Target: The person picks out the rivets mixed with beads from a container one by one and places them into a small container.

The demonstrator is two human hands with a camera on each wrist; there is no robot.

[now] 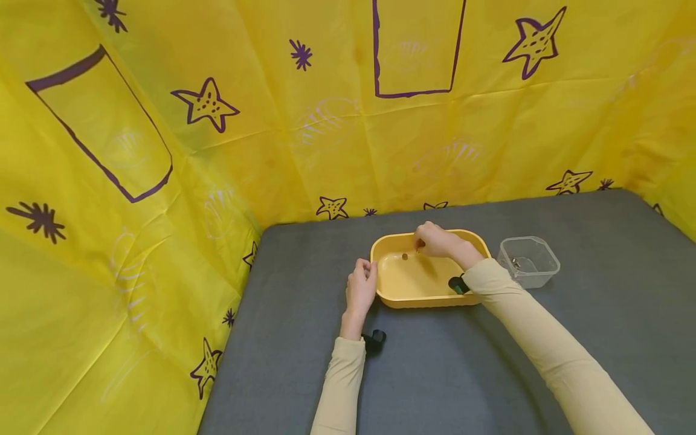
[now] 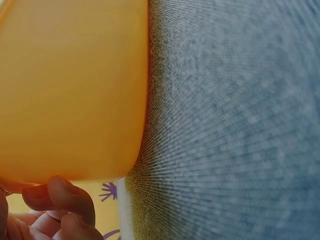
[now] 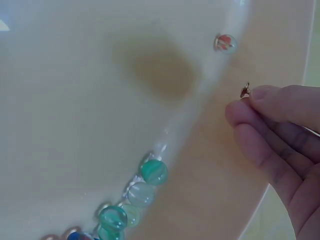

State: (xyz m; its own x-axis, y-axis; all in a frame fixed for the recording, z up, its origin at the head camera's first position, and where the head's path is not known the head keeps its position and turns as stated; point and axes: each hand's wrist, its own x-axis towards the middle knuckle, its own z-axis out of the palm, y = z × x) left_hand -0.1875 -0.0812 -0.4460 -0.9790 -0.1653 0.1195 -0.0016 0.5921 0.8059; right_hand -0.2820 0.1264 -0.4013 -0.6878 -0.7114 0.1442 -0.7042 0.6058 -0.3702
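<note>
A yellow star-printed cloth [image 1: 163,151] backs and flanks the grey table [image 1: 544,362]. Mid-table sits a yellow plastic tub [image 1: 413,284]; just right of it stands a small clear container [image 1: 528,261]. The left hand [image 1: 361,289] grips the tub's left rim with curled fingers [image 2: 60,197]. The right hand [image 1: 435,240] hangs over the tub's far side, fingertips [image 3: 260,100] pinching a tiny dark marble [image 3: 244,91]. Green and blue glass marbles [image 3: 135,195] cluster along the tub floor; a red one [image 3: 226,43] lies apart.
</note>
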